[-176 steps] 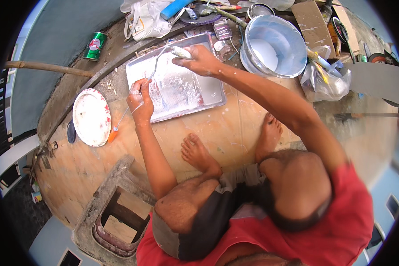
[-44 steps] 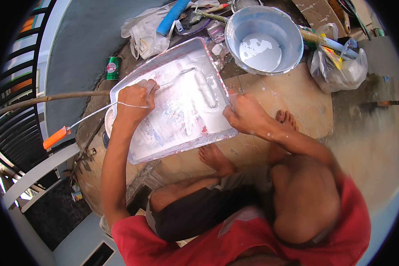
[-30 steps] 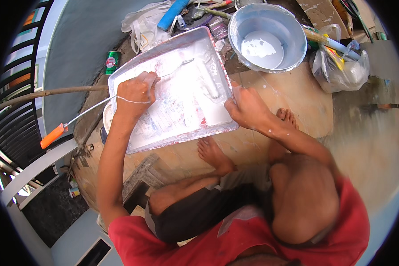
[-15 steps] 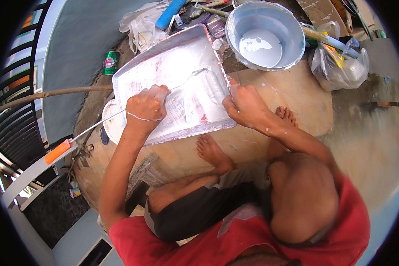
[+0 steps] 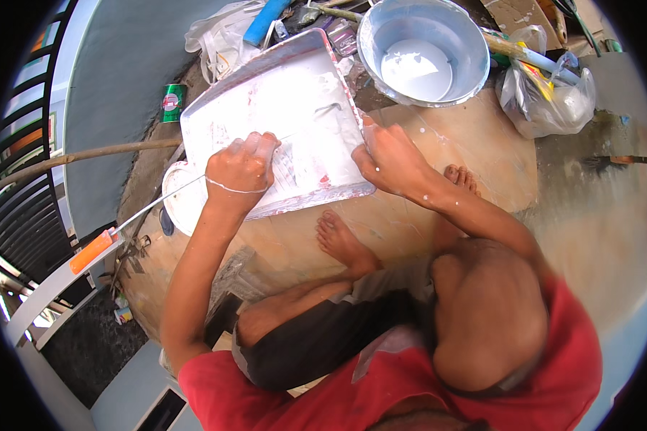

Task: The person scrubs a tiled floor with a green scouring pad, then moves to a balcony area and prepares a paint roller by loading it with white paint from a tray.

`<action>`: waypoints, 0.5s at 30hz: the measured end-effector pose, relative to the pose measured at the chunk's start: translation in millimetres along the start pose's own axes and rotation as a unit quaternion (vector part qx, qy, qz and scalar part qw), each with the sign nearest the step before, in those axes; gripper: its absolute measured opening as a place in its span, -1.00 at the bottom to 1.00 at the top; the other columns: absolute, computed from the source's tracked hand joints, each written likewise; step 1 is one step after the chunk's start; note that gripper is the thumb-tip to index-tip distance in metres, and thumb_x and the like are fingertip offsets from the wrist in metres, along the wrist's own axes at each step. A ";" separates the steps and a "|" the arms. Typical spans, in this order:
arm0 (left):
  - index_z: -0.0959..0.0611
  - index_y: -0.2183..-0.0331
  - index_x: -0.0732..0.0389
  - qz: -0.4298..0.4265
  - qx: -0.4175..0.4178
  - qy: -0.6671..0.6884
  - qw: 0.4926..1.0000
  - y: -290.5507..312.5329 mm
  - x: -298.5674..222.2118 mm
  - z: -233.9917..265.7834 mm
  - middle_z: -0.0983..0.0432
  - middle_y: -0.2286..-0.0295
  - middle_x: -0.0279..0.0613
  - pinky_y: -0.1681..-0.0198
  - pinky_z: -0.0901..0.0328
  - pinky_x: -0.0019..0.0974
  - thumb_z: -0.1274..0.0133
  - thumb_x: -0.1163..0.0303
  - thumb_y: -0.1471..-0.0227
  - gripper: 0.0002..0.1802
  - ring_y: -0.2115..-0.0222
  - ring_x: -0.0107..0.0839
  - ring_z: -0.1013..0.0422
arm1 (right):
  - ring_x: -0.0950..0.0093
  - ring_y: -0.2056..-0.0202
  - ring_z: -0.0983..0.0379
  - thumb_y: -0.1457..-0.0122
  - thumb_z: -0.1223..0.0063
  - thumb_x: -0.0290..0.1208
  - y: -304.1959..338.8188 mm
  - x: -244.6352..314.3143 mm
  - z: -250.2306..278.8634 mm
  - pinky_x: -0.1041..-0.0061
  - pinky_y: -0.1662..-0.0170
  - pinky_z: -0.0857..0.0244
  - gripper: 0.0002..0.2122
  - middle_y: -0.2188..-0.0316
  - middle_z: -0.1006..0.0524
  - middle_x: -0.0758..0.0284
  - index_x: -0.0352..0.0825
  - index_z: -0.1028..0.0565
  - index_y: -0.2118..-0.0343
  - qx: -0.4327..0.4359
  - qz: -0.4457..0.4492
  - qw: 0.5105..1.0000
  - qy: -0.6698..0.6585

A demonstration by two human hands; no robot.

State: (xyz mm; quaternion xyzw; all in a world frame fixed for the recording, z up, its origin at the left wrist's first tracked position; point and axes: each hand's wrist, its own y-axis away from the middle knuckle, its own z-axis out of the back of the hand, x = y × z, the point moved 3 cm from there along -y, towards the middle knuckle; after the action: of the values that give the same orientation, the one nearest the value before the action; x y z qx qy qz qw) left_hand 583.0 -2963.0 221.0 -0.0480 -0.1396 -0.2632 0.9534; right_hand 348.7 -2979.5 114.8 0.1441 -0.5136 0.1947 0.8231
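Observation:
My left hand (image 5: 241, 169) is a closed fist over the near left part of a paint tray (image 5: 219, 118). It grips the thin metal rod of a paint roller (image 5: 93, 250), whose orange handle sticks out past my wrist to the left. A thin white line crosses that wrist. Across the tray, beside its right wall, a white paint-coated shape blends into the paint; whether it is the roller's head I cannot tell. My right hand (image 5: 395, 158) is closed on the tray's right rim, its fingertips partly hidden. Paint spots dot that hand and forearm.
A pale blue bucket (image 5: 424, 43) with white paint stands beyond the tray's right side. Plastic bags (image 5: 550, 97) lie farther right. A green can (image 5: 172, 103), a wooden stick (image 5: 86, 152) and a white round lid (image 5: 182, 194) are at left. My bare feet (image 5: 346, 243) rest on the tiles.
The tray, bucket and floor have shifted slightly up and left in the picture. Both hands keep their grip; the right has moved a little left. The rod beyond my left fist shows less clearly.

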 end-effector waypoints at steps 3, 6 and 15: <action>-0.70 0.28 0.04 0.004 0.009 -0.003 1.000 0.6 13.3 3.7 -0.63 0.43 -0.32 0.45 -0.46 -0.24 -0.25 0.51 -0.02 -0.82 0.43 -0.33 -0.60 | -0.21 0.51 -0.51 -0.18 -0.03 -0.52 1.3 1.7 9.4 -0.04 0.34 -0.42 -0.71 0.61 -0.50 -0.17 -0.70 -0.42 0.16 -0.004 0.000 1.000 -0.024; -0.70 0.28 0.06 -0.010 0.004 -0.023 1.000 2.3 27.5 13.5 -0.63 0.44 -0.29 0.45 -0.45 -0.22 -0.27 0.50 -0.05 -0.84 0.45 -0.28 -0.61 | -0.21 0.52 -0.51 -0.19 -0.04 -0.51 2.9 0.4 11.8 -0.03 0.34 -0.42 -0.72 0.62 -0.50 -0.16 -0.70 -0.42 0.17 -0.021 0.015 0.999 -0.031; -0.68 0.27 0.03 -0.022 -0.028 -0.049 0.998 -34.4 31.1 2.1 -0.64 0.43 -0.28 0.45 -0.49 -0.20 -0.25 0.45 -0.06 -0.85 0.47 -0.26 -0.62 | -0.18 0.49 -0.53 -0.18 -0.05 -0.51 -6.9 -3.0 2.2 -0.02 0.35 -0.43 -0.70 0.59 -0.52 -0.16 -0.71 -0.42 0.15 -0.024 0.042 0.999 0.007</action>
State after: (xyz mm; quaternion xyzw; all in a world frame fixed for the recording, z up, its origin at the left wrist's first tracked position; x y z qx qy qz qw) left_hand 590.4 -3007.4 232.7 -0.0841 -0.1801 -0.2849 0.9377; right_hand 349.0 -2987.1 112.7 0.1015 -0.5178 0.2179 0.8210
